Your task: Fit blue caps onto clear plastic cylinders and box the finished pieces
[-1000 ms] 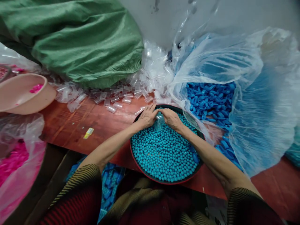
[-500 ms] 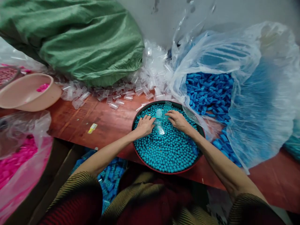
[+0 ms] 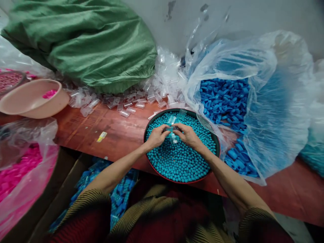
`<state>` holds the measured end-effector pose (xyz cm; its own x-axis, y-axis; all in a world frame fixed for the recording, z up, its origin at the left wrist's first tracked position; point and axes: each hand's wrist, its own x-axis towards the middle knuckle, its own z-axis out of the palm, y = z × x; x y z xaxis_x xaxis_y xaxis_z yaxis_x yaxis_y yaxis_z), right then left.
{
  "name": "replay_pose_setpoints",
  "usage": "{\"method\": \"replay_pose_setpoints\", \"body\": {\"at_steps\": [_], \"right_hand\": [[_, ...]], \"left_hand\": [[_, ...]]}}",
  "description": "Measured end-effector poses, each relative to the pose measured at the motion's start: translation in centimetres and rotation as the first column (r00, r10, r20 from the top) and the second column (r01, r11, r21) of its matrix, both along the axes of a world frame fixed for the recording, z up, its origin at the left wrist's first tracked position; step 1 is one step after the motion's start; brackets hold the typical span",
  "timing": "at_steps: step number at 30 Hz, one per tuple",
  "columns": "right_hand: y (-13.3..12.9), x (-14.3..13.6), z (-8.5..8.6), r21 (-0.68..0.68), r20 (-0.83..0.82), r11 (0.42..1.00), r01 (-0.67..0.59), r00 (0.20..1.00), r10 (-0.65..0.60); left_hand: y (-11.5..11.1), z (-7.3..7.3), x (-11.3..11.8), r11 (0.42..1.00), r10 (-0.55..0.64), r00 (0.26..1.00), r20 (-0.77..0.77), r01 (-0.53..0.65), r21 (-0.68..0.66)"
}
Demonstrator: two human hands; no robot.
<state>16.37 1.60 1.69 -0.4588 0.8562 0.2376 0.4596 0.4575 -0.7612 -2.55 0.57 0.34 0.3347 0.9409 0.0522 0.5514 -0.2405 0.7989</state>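
A round dark-rimmed basin (image 3: 215,158) full of small turquoise beads (image 3: 184,165) stands at the table's front edge. Above the beads, my left hand (image 3: 157,135) and my right hand (image 3: 188,134) come together fingertip to fingertip. Between them they pinch a small clear plastic case (image 3: 171,128), partly covered by the fingers. Other clear cases lie on the beads: one case (image 3: 172,119) just beyond the fingers, another case (image 3: 182,113) by the far rim, and one (image 3: 174,138) just below the hands.
Loose clear cases (image 3: 131,110) are heaped behind the basin, against a green sack (image 3: 101,50). Right of it, a plastic bag (image 3: 283,108) spills blue caps (image 3: 224,98). A pale pink bowl (image 3: 32,108) and a bag of pink pieces (image 3: 20,168) are on the left.
My hands have closed in on each other and now meet at a clear case. Half a second ago they were apart over the beads. The view has shifted slightly.
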Motion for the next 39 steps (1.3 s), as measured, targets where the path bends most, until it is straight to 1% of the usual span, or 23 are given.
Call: {"method": "replay_pose_setpoints", "body": {"at_steps": [1, 2, 4, 6, 7, 8, 10, 12, 14, 16, 17, 18, 19, 20, 22, 23, 25, 26, 29, 32, 35, 37, 39], "right_hand": [[-0.6, -0.5, 0.2, -0.081, -0.076, 0.996, 0.035, 0.996, -0.041], [-1.2, -1.0, 0.4, -0.178, -0.163, 0.981, 0.073, 0.981, -0.102], [-2.5, -2.0, 0.6, -0.387, -0.339, 0.917, 0.100, 0.909, -0.242], [-4.2, -3.1, 0.6, -0.547, -0.443, 0.834, 0.069, 0.822, -0.358], [-5.1, -3.7, 0.4, -0.600, -0.458, 0.799, 0.045, 0.800, -0.389], [-6.0, -4.2, 0.3, -0.640, -0.455, 0.768, 0.020, 0.795, -0.401], [-7.8, -4.9, -0.2, -0.697, -0.420, 0.717, -0.026, 0.824, -0.379], [-9.1, -5.1, -0.5, -0.722, -0.362, 0.690, -0.059, 0.881, -0.304], [-9.8, -4.7, -0.5, -0.712, -0.260, 0.698, -0.074, 0.952, -0.164], [-9.6, -3.7, 0.1, -0.635, -0.074, 0.767, -0.089, 0.996, 0.055], [-9.2, -3.1, 0.5, -0.560, 0.069, 0.825, -0.075, 0.988, 0.137], [-8.6, -2.6, 0.9, -0.452, 0.229, 0.891, -0.052, 0.958, 0.172], [-7.9, -2.1, 1.2, -0.313, 0.380, 0.949, -0.024, 0.913, 0.148], [-7.0, -1.7, 1.3, -0.162, 0.500, 0.987, 0.003, 0.862, 0.080], [-5.1, -1.3, 1.0, 0.071, 0.624, 0.997, 0.006, 0.780, -0.049], [-4.2, -1.2, 0.5, 0.116, 0.652, 0.993, -0.029, 0.756, -0.054], [-2.7, -1.2, -0.7, 0.117, 0.666, 0.989, -0.091, 0.746, -0.010], [-2.2, -1.2, -1.3, 0.110, 0.646, 0.989, -0.098, 0.764, 0.004], [-1.7, -1.2, -2.7, 0.109, 0.474, 0.994, -0.025, 0.880, -0.030], [-2.1, -1.4, -3.1, 0.045, 0.228, 0.995, 0.093, 0.968, -0.101], [-2.6, -1.5, -3.0, -0.147, 0.046, 0.977, 0.155, 0.988, -0.150], [-2.9, -1.4, -2.9, -0.247, 0.007, 0.953, 0.179, 0.983, -0.183], [-3.1, -1.2, -2.7, -0.277, 0.032, 0.946, 0.171, 0.985, -0.168]], "left_hand": [[-0.1, 0.2, 0.1, 0.993, 0.055, 0.983, 0.176, -0.036, -0.108], [-0.4, 0.4, 0.3, 0.971, 0.138, 0.930, 0.341, -0.060, -0.229], [-1.2, 0.9, 0.9, 0.902, 0.300, 0.762, 0.573, -0.032, -0.430], [-2.5, 1.5, 1.5, 0.861, 0.384, 0.609, 0.694, 0.036, -0.507], [-3.3, 1.8, 1.8, 0.855, 0.401, 0.558, 0.726, 0.056, -0.515], [-4.0, 2.2, 2.0, 0.852, 0.416, 0.525, 0.742, 0.060, -0.520], [-5.4, 2.7, 2.1, 0.841, 0.447, 0.508, 0.736, 0.042, -0.539], [-6.4, 3.0, 1.6, 0.823, 0.450, 0.548, 0.705, 0.051, -0.565], [-6.9, 3.0, 0.8, 0.800, 0.402, 0.616, 0.678, 0.124, -0.587], [-7.0, 2.8, 0.0, 0.780, 0.330, 0.685, 0.649, 0.189, -0.596], [-6.9, 2.5, -0.4, 0.782, 0.293, 0.727, 0.620, 0.190, -0.593], [-6.6, 2.2, -0.7, 0.804, 0.255, 0.776, 0.577, 0.162, -0.572], [-6.3, 1.7, -1.0, 0.845, 0.215, 0.828, 0.517, 0.107, -0.523], [-6.0, 1.2, -1.1, 0.896, 0.170, 0.881, 0.442, 0.048, -0.441], [-5.1, 0.1, -1.3, 0.979, 0.070, 0.962, 0.265, -0.015, -0.202], [-4.8, -0.4, -1.3, 0.997, 0.022, 0.985, 0.173, -0.007, -0.083], [-4.3, -1.3, -1.1, 0.996, -0.051, 0.999, 0.010, 0.050, 0.078], [-4.1, -1.6, -1.0, 0.989, -0.073, 0.996, -0.054, 0.079, 0.125], [-4.1, -2.0, -0.4, 0.970, -0.111, 0.981, -0.161, 0.142, 0.199], [-4.1, -2.2, 0.3, 0.959, -0.157, 0.968, -0.193, 0.196, 0.202], [-3.8, -2.4, 0.9, 0.959, -0.217, 0.961, -0.171, 0.243, 0.148], [-3.6, -2.6, 1.0, 0.959, -0.239, 0.962, -0.130, 0.255, 0.122], [-3.4, -2.7, 1.1, 0.965, -0.230, 0.968, -0.099, 0.241, 0.108]]}}
